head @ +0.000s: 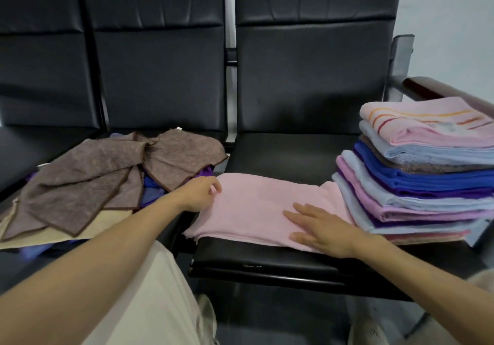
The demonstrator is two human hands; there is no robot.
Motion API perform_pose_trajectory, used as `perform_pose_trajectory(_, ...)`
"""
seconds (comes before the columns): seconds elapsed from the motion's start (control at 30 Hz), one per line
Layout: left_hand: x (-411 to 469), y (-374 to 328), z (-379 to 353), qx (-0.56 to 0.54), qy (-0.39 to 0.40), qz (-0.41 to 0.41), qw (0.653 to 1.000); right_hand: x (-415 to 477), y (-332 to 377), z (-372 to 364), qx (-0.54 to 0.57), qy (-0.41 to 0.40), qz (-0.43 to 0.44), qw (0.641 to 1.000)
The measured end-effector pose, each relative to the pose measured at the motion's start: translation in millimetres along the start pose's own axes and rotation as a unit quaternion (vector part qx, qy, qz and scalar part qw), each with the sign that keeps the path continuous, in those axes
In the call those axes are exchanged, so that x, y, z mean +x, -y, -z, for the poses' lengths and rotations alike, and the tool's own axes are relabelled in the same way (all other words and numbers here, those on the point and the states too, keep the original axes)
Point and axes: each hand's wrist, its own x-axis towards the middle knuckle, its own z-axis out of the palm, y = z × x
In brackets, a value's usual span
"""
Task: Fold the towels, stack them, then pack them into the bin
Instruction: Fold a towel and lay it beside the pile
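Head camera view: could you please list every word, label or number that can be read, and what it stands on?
No text is legible anywhere.
White tag on the brown towel: too small to read.
Faint mark on the front edge of the seat: too blurred to read.

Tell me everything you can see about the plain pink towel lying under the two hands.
The plain pink terry towel lies spread flat as a long band across the front of the black padded chair seat. Its right end runs up against the stack of folded towels. The left hand pinches its left edge; the right hand presses flat on it.
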Motion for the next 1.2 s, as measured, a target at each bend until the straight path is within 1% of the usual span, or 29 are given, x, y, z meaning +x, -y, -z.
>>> perform_pose_trajectory(0.07, 2.8, 2.2, -3.4, -0.004, 0.012, 0.047, 0.999, -1.3, -5.1, -0.4, 0.031, 0.006, 0.003, 1.0)
perform_pose_trajectory(0.13, -0.7, 2.6, -5.9, -0.037, 0.055, 0.093, 0.993, -2.6, -8.2, 1.5, 0.03, 0.011, 0.014, 0.999)
perform_pose_trajectory(0.23, -9.4, 0.8, -7.9, -0.196, 0.098, 0.134, 0.966, -4.9, -12.5, 7.0, 0.032, 0.018, 0.021, 0.999)
perform_pose_trajectory(0.33, -13.4, 4.6, -6.5, -0.263, 0.068, 0.147, 0.951, -5.8, -13.6, 11.1, 0.033, 0.019, 0.02, 0.999)
perform_pose_trajectory(0.4, -13.3, 7.9, -5.4, -0.318, 0.065, 0.155, 0.933, -5.9, -12.1, 11.1, 0.03, 0.013, 0.02, 0.999)
perform_pose_trajectory(0.47, -14.5, 8.2, -2.1, -0.369, 0.071, 0.146, 0.915, -6.2, -11.1, 11.1, 0.021, 0.007, 0.019, 1.0)
perform_pose_trajectory(0.57, -20.7, 9.6, 5.1, -0.416, 0.087, 0.107, 0.899, -7.4, -10.4, 10.1, 0.004, 0.0, 0.01, 1.0)
perform_pose_trajectory(0.67, -30.0, 13.6, 11.5, -0.441, 0.134, 0.064, 0.885, -7.8, -7.6, 7.1, -0.016, 0.0, 0.01, 1.0)
perform_pose_trajectory(0.7, -33.5, 14.6, 14.0, -0.441, 0.139, 0.06, 0.885, -7.1, -5.7, 6.4, -0.021, -0.001, 0.013, 1.0)
perform_pose_trajectory(0.77, -37.0, 20.1, 18.2, -0.445, 0.118, 0.059, 0.886, -4.2, 0.6, 5.9, -0.02, -0.001, 0.025, 1.0)
perform_pose_trajectory(0.9, -44.4, 21.5, 32.3, -0.469, 0.013, 0.047, 0.882, 8.4, 19.3, 7.1, -0.01, -0.001, 0.053, 0.999)
perform_pose_trajectory(0.97, -47.8, 14.5, 39.1, -0.473, -0.021, 0.034, 0.88, 21.6, 32.5, 8.5, -0.008, -0.006, 0.065, 0.998)
perform_pose_trajectory(1.1, -48.2, -7.5, 44.4, -0.471, -0.05, 0.012, 0.881, 37.1, 55.9, 20.0, 0.027, 0.01, 0.102, 0.994)
perform_pose_trajectory(1.13, -48.1, -13.5, 44.5, -0.467, -0.058, 0.008, 0.883, 34.6, 56.9, 27.7, 0.049, -0.001, 0.108, 0.993)
perform_pose_trajectory(1.2, -45.0, -27.4, 43.7, -0.452, -0.071, 0.002, 0.889, 21.9, 46.7, 45.2, 0.102, -0.045, 0.088, 0.99)
